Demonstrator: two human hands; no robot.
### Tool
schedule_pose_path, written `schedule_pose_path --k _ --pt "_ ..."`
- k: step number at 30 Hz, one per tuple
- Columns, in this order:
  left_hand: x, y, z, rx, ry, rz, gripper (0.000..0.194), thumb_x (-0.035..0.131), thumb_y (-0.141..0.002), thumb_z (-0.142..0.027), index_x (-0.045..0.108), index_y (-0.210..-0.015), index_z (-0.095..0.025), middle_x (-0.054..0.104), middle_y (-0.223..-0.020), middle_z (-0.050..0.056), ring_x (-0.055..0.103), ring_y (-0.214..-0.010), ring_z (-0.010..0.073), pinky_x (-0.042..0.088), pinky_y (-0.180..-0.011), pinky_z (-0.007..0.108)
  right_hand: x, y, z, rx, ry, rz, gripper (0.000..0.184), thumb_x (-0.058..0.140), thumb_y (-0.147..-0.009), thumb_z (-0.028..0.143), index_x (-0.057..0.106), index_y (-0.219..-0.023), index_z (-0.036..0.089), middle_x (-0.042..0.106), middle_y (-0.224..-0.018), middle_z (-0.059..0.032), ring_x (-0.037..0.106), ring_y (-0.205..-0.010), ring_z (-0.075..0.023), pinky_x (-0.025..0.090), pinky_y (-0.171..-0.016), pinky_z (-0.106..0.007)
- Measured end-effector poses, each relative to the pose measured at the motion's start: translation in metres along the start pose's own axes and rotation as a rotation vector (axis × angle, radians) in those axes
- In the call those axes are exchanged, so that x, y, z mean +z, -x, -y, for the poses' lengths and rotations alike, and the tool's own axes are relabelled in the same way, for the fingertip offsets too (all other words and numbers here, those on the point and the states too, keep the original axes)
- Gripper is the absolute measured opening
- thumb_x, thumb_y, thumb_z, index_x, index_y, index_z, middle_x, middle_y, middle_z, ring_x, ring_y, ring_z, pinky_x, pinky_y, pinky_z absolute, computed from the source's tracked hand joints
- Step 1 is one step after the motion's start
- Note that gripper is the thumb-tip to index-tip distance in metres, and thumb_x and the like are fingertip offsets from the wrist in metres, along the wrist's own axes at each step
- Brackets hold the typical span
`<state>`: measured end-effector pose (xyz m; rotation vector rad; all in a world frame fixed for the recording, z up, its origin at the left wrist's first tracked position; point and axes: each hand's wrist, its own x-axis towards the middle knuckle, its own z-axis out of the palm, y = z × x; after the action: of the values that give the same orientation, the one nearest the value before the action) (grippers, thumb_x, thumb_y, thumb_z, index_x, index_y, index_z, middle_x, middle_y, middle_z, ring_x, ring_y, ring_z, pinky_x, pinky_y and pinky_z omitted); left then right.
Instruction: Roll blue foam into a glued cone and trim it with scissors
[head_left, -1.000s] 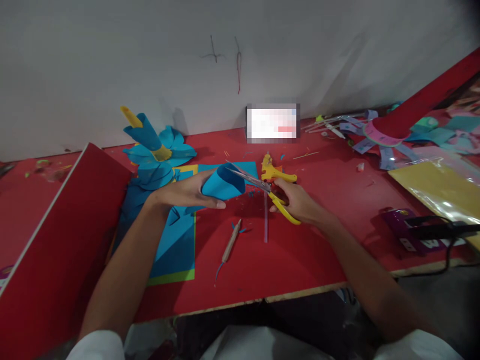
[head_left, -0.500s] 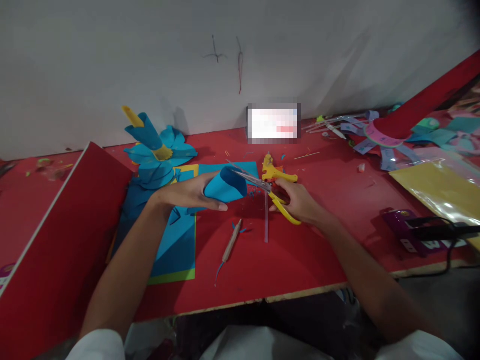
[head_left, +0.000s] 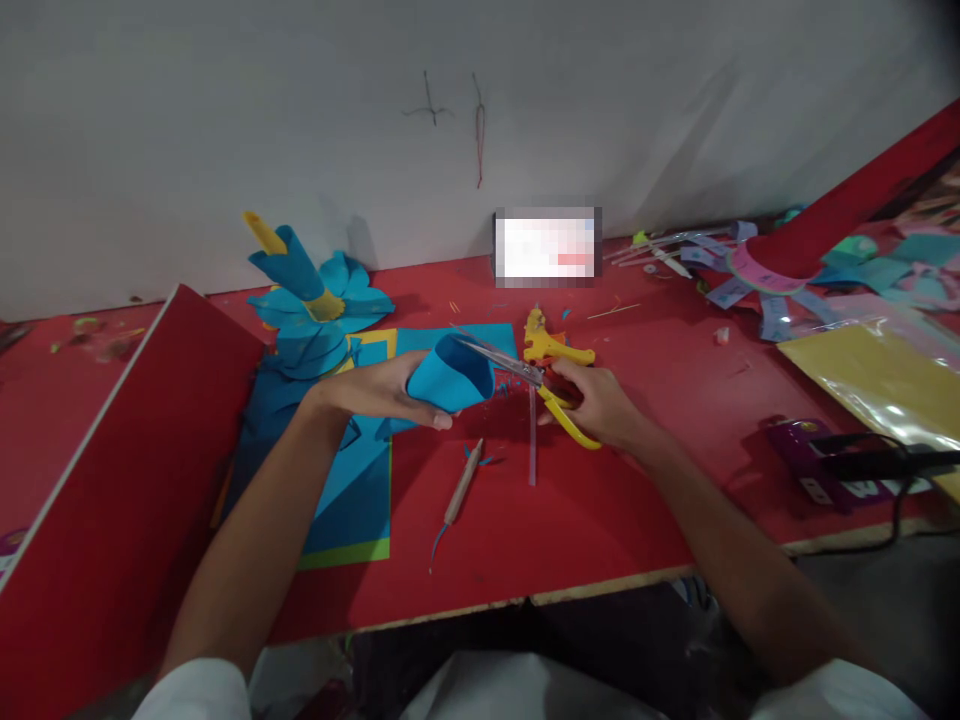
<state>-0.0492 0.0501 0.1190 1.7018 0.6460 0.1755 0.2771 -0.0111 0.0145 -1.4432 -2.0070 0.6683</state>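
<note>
Wrapped round a curled piece of blue craft foam or paper (head_left: 442, 378) is my left hand (head_left: 386, 388), its thumb on the near side. The piece bends into a tube, open towards the right. My right hand (head_left: 598, 402) grips yellow-handled scissors (head_left: 559, 412), whose blades point left and reach over the tube's upper rim. Whether the blades touch the rim I cannot tell. Below the hands, a wooden-handled tool with a thin bent tip (head_left: 463, 485) lies on the table. A yellow glue gun (head_left: 555, 350) rests just behind my right hand.
Blue sheets (head_left: 352, 505) lie under my left forearm. A blue paper flower with a yellow centre (head_left: 322, 300) stands behind them. A red panel (head_left: 127, 470) leans at the left. A clear glue stick (head_left: 533, 440), a purple box (head_left: 802, 440) and a yellow packet (head_left: 870, 390) lie rightward on the red table (head_left: 600, 540).
The scissor blades and the blue piece have shifted very slightly, and my left thumb sits a little lower. Everything else looks the same.
</note>
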Motion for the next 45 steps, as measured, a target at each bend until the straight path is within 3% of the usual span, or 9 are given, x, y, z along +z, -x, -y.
schedule_pose_path --k 4,9,12,16,19,24,28,33,45 --pt "-0.002 -0.001 0.003 0.02 0.032 0.06 0.036 0.09 -0.08 -0.043 0.067 -0.09 -0.017 0.075 -0.084 0.006 0.071 -0.077 0.0173 0.057 -0.071 0.026 -0.001 -0.001 0.003 0.006 0.086 -0.046 0.047 0.078 -0.079 0.059 0.048 -0.073 0.023 0.047 -0.064 0.0045 0.032 -0.061 -0.0129 0.03 -0.058 -0.028" --pt "-0.002 0.0 0.007 0.01 0.077 -0.004 0.054 0.088 -0.082 -0.049 0.067 -0.119 -0.017 0.08 -0.099 0.013 0.078 -0.092 0.0253 0.062 -0.084 0.035 -0.003 -0.004 0.005 0.008 0.093 -0.055 0.056 0.079 -0.075 0.069 0.047 -0.07 0.023 0.046 -0.063 0.0035 0.038 -0.06 -0.0137 0.028 -0.06 -0.029" --pt "-0.004 -0.001 0.009 0.033 0.008 -0.164 0.08 0.086 -0.082 -0.057 0.055 -0.145 -0.018 0.077 -0.121 0.017 0.076 -0.112 0.0324 0.062 -0.095 0.042 -0.003 -0.006 0.005 0.02 0.084 -0.074 0.058 0.075 -0.077 0.074 0.048 -0.069 0.023 0.047 -0.063 0.003 0.039 -0.06 -0.0141 0.028 -0.06 -0.029" --pt "-0.002 -0.01 0.007 0.099 -0.26 -0.399 0.105 0.083 -0.08 -0.066 0.038 -0.162 -0.02 0.049 -0.163 0.021 0.047 -0.151 0.0408 0.046 -0.12 0.049 -0.002 -0.008 0.006 0.075 0.101 -0.137 0.064 0.069 -0.079 0.081 0.045 -0.065 0.023 0.046 -0.06 0.0029 0.036 -0.057 -0.0128 0.025 -0.057 -0.03" --pt "0.01 -0.02 0.005 0.088 -0.407 -0.558 0.114 0.082 -0.08 -0.069 0.028 -0.167 -0.019 0.041 -0.168 0.022 0.04 -0.156 0.0426 0.042 -0.123 0.051 -0.003 -0.008 0.008 0.107 0.096 -0.194 0.065 0.068 -0.079 0.083 0.049 -0.065 0.023 0.044 -0.058 0.0029 0.034 -0.056 -0.0123 0.023 -0.056 -0.03" --pt "0.032 -0.036 0.016 0.008 -0.671 -0.894 0.107 0.077 -0.085 -0.07 0.028 -0.167 -0.022 0.057 -0.156 0.022 0.055 -0.144 0.0439 0.049 -0.113 0.052 -0.003 -0.008 0.012 0.092 0.066 -0.205 0.068 0.067 -0.08 0.085 0.043 -0.062 0.023 0.04 -0.055 0.0044 0.031 -0.055 -0.0114 0.023 -0.054 -0.029" --pt "0.036 -0.042 0.027 -0.081 -0.835 -1.021 0.082 0.073 -0.094 -0.049 0.036 -0.162 -0.021 0.07 -0.141 0.018 0.07 -0.125 0.0403 0.056 -0.1 0.048 0.0 -0.009 0.012 0.095 0.04 -0.203 0.071 0.066 -0.077 0.087 0.037 -0.06 0.024 0.036 -0.055 0.0052 0.031 -0.055 -0.0106 0.022 -0.053 -0.03" --pt "0.035 -0.039 0.021 -0.064 -0.857 -1.039 0.06 0.065 -0.091 -0.026 0.048 -0.148 -0.019 0.075 -0.129 0.016 0.073 -0.117 0.0387 0.057 -0.091 0.046 0.002 -0.009 0.009 0.114 0.038 -0.153 0.062 0.068 -0.081 0.077 0.037 -0.066 0.025 0.04 -0.058 0.0045 0.036 -0.056 -0.012 0.025 -0.055 -0.029" --pt "0.034 -0.034 0.013 0.041 -0.882 -0.943 0.042 0.062 -0.089 -0.018 0.052 -0.13 -0.022 0.074 -0.121 0.014 0.072 -0.108 0.0361 0.054 -0.088 0.045 0.005 -0.006 0.003 0.202 0.24 -0.095 0.03 0.072 -0.084 0.044 0.054 -0.098 0.024 0.072 -0.087 -0.0068 0.066 -0.073 -0.0256 0.03 -0.062 -0.03"
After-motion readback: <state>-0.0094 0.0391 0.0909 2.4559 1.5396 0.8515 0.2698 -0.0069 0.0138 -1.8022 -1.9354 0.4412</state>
